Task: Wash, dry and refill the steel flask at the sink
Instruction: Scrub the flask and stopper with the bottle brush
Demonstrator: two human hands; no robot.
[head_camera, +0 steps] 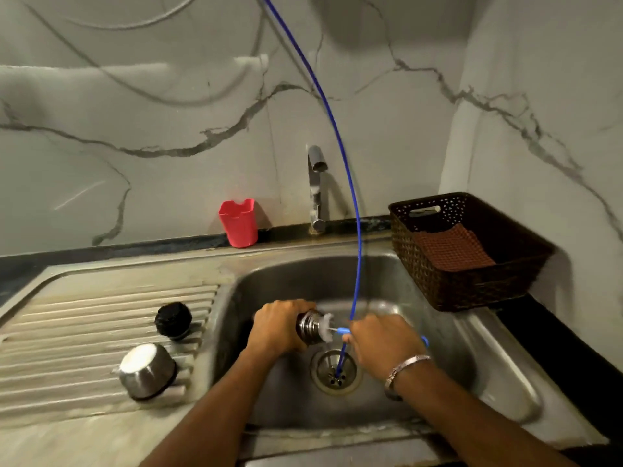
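The steel flask (308, 326) lies on its side over the sink bowl (448, 332), mouth to the right. My left hand (279, 328) grips its body, which the hand mostly hides. My right hand (382, 338) holds the blue handle of a bottle brush (328, 328); its white bristles sit at the flask's threaded mouth. On the draining board to the left rest the black stopper (173, 320) and the steel cup lid (148, 370), turned upside down.
A chrome tap (317, 187) stands behind the bowl. A thin blue hose (350, 197) hangs down into the drain (337, 370). A red plastic cup (238, 222) sits on the back ledge. A brown woven basket (472, 251) with a cloth stands at the right.
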